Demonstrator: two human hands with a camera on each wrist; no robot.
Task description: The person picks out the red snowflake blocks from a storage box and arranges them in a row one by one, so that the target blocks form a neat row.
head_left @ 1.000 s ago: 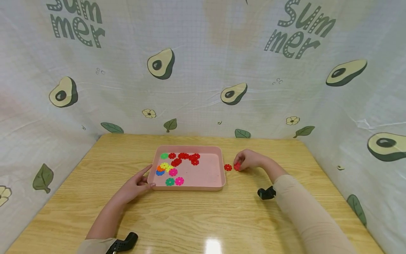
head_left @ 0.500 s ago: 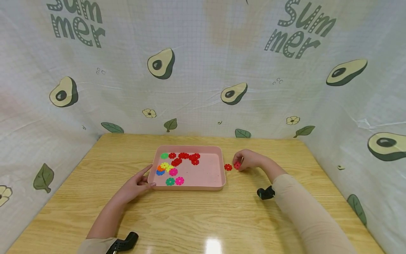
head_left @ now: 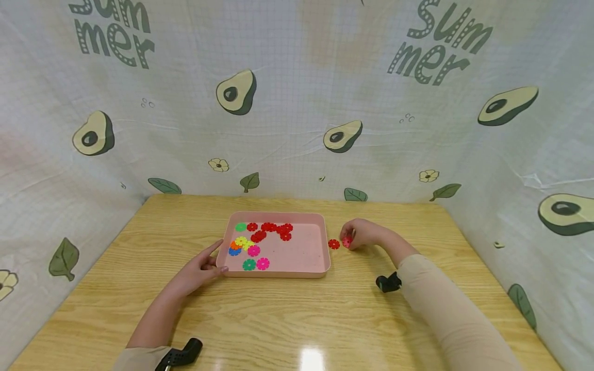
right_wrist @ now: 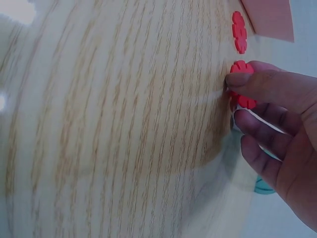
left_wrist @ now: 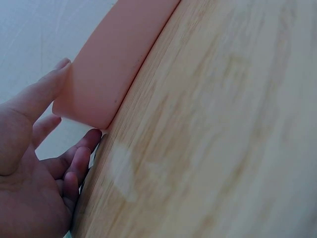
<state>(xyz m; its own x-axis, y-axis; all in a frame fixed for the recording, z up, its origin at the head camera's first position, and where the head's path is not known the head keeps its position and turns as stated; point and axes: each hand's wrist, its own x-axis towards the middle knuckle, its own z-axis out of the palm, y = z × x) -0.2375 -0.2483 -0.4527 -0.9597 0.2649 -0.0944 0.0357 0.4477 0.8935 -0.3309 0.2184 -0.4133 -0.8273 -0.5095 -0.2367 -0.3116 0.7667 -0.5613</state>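
Note:
On the left, my left hand (head_left: 200, 269) holds the near-left corner of a shallow pink tray (head_left: 297, 274), thumb against the front wall and fingers at the left side. Right of the tray, my right hand (head_left: 363, 233) pinches a red interlocking disc (right_wrist: 243, 101) between thumb and fingers, low over the wooden table. The notched disc stands tilted in the right wrist view, partly covered by the thumb. Another red disc (head_left: 334, 244) lies flat between this hand and the tray. In the left wrist view, the left thumb touches the tray's pink wall (left_wrist: 114, 64).
Inside the tray, several red discs (head_left: 258, 236) cluster toward the back. Green (head_left: 249, 264), pink (head_left: 263, 264), yellow (head_left: 241, 240), orange and blue discs lie along its left part. A printed white cloth (head_left: 287, 154) hangs behind and beside the table (head_left: 278, 314).
The red disc between the right fingers has turned slightly, now showing more of its face. Left hand and tray stay in place.

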